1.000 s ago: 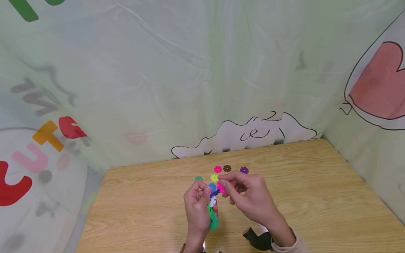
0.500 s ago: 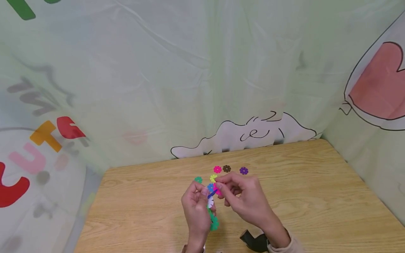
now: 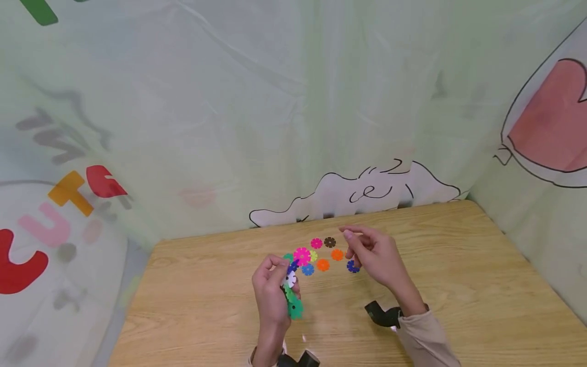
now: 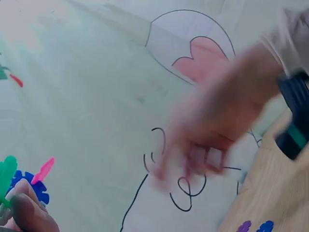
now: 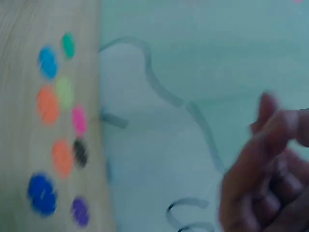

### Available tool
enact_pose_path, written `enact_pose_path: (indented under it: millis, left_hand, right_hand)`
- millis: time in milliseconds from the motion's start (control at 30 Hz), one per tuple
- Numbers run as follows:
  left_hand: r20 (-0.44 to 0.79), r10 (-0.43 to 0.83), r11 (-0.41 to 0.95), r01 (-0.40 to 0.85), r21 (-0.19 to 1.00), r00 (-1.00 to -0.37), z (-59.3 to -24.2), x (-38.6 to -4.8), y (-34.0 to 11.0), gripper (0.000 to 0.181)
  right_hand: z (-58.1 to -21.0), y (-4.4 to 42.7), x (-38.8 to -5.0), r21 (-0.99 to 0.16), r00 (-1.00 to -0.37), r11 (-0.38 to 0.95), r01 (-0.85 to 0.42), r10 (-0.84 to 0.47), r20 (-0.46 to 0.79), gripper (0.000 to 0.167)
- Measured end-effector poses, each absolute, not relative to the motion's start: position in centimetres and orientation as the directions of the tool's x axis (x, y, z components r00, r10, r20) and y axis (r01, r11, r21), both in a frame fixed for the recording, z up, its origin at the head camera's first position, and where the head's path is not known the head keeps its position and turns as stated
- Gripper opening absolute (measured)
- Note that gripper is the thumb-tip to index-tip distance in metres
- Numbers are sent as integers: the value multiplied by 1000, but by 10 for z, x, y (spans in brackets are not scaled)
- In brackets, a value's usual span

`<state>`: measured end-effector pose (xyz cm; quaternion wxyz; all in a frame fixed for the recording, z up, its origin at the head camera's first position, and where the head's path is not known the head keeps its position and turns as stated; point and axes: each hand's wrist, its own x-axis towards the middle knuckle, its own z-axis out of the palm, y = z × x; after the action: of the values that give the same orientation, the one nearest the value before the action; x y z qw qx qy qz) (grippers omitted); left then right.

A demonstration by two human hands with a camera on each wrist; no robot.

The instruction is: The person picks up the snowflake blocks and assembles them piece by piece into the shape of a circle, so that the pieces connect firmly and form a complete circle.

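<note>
My left hand (image 3: 270, 290) pinches a chain of notched plastic snowflake discs. From the top run a pink disc (image 3: 302, 256), a dark blue disc (image 3: 292, 266), a white disc (image 3: 290, 280) and green discs (image 3: 295, 308). In the left wrist view the held pink disc (image 4: 43, 170) stands edge-on in the held blue disc (image 4: 41, 194). My right hand (image 3: 378, 257) hovers at the right over the table, fingers loosely bent, with nothing visible between them. Beneath its fingertips lies a loose dark blue disc (image 3: 352, 266); it blurs in the left wrist view.
Loose discs lie on the wooden table (image 3: 197, 295): light blue (image 3: 308, 269), orange (image 3: 323, 265), another orange (image 3: 337, 254), pink (image 3: 316, 243), brown (image 3: 329, 242), and purple (image 5: 80, 211). A yellow and a green one are partly covered. A printed curtain (image 3: 220, 127) hangs behind.
My right hand has let go of the pink disc and moved right and away from the chain. The pink disc stays on the chain, which my left hand has shifted slightly left.
</note>
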<state>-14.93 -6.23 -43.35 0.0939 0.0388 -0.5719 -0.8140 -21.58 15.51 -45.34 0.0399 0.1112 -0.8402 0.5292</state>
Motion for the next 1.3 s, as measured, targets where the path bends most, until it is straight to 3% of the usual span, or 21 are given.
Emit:
enact_pose_path:
  millis: [100, 200, 367, 600, 767, 900, 1100, 1300]
  left_hand:
    - [17, -208, -402, 102, 910, -978, -436, -151, -65, 14]
    - [4, -189, -457, 91, 885, -982, -439, -152, -65, 16]
    - [20, -163, -495, 99, 863, -986, -442, -154, -64, 36]
    - [17, -192, -484, 109, 868, -981, -443, -155, -61, 36]
    - [40, -221, -435, 135, 890, -974, -443, -155, -59, 30]
    - [21, -226, -386, 109, 916, -974, -442, -155, -56, 26]
    - [21, -210, -367, 99, 925, -978, -437, -153, -50, 23]
    - [16, -188, -344, 81, 936, -982, -432, -148, -42, 26]
  right_hand:
    - [-475, 164, -229, -748, -994, 657, -95, -97, 42, 37]
    - [-495, 171, -236, -617, -992, 787, -15, -90, -90, 44]
    - [-512, 176, -242, -621, -981, 783, 45, -81, -174, 37]
    - [-517, 174, -244, -625, -982, 781, 13, -109, -156, 26]
    - [-513, 173, -244, -688, -988, 720, -90, -153, -31, 19]
    - [-490, 156, -235, -750, -971, 617, -238, -151, 184, 16]
    - [-448, 125, -207, -703, -829, 455, -547, -180, 529, 16]
    - [-427, 114, -187, -621, -719, 372, -690, -255, 646, 27]
